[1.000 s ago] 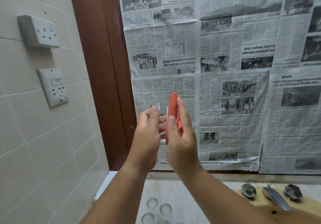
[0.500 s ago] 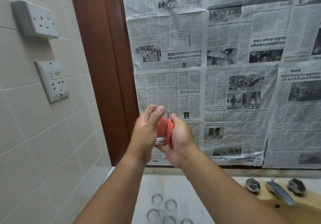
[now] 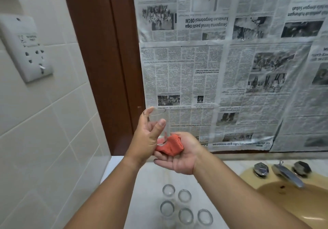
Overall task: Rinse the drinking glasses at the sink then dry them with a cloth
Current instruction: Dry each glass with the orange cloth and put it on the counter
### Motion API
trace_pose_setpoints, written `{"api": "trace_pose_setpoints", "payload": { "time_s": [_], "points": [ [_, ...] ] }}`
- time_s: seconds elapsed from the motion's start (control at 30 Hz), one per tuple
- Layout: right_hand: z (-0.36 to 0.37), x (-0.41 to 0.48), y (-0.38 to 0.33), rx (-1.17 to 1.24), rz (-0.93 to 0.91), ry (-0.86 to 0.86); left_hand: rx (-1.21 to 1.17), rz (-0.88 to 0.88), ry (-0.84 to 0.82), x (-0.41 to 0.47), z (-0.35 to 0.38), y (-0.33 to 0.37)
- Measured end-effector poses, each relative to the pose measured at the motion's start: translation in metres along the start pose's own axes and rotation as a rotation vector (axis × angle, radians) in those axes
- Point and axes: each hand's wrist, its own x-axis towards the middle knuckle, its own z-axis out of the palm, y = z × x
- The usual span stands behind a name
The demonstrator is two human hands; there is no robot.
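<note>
Nearest me, five other glasses (image 3: 184,195) stand clustered on the pale counter (image 3: 145,180), towards its front edge and just left of the yellowish sink (image 3: 284,209). I cannot tell from here whether they are wet or already wiped.

Above them my left hand (image 3: 147,140) grips the glass (image 3: 157,122) I am working on. It is upright, with my thumb across its near side and my fingers curled round the back up to the rim. My right hand (image 3: 181,159) lies palm up below it, fingers loosely cupped and thumb folded over the bunched orange cloth (image 3: 170,147). The foot of the glass sits down on that cloth.

That is the change. A second ago the cloth stood tall against the glass's side under flat fingers. Half a second ago it was wrapped round the lower wall. Now both hands have come lower and the cloth is beneath the base. I judge the walls are done and only the bottom is left, so this glass should soon join the others.

Further back, the tap (image 3: 288,176) stands at the sink's rear edge, with newspaper (image 3: 195,69) covering the wall behind.
</note>
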Motion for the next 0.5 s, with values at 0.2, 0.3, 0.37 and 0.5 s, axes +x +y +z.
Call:
{"api": "trace_pose_setpoints", "payload": {
  "time_s": [0.2,0.3,0.37,0.5],
  "points": [
    [0.016,0.019,0.014,-0.098,-0.291,0.189,0.082,-0.140,0.162,0.019,-0.028,-0.039],
    [0.035,0.034,0.019,-0.156,-0.555,0.295,-0.031,-0.263,0.066,0.024,-0.026,-0.051],
    [0.044,0.051,0.024,-0.324,-0.697,0.341,-0.131,-0.366,0.024,0.025,-0.024,-0.048],
    [0.050,0.076,0.030,-0.695,-0.983,0.399,-0.320,-0.496,-0.069,0.038,-0.036,-0.051]
  ]
}}
